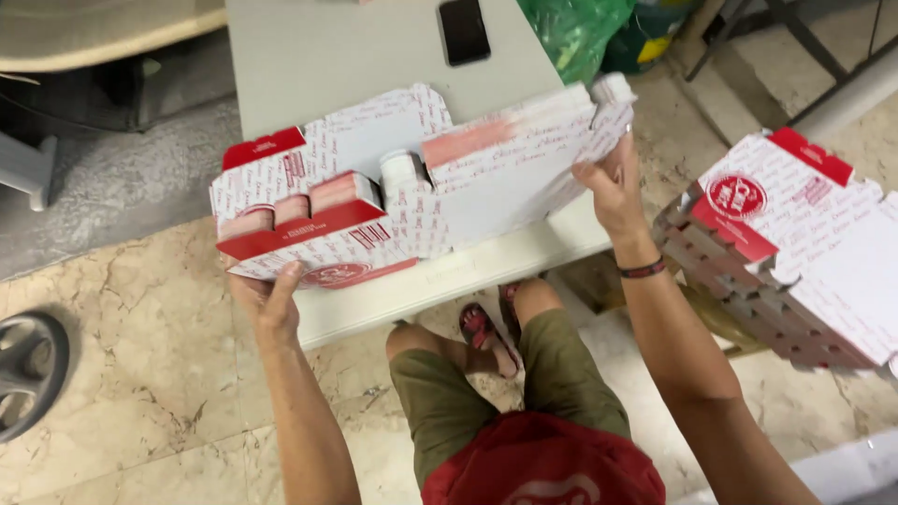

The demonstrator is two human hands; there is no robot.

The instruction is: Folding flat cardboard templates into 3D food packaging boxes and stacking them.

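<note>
Mid-fold on red-and-white printed carton blank (440, 187). My left hand (267, 304) pinches near-left edge; my right hand (613, 187) grips far-right flap. Next: press side walls upright.

Bare forearms, no sleeves. Right wrist carried a dark red-and-black bracelet (644, 270). Olive-green shorts (505, 393), a red top (543, 463) with pale print, red strapped sandals (482, 329) on the feet.
</note>
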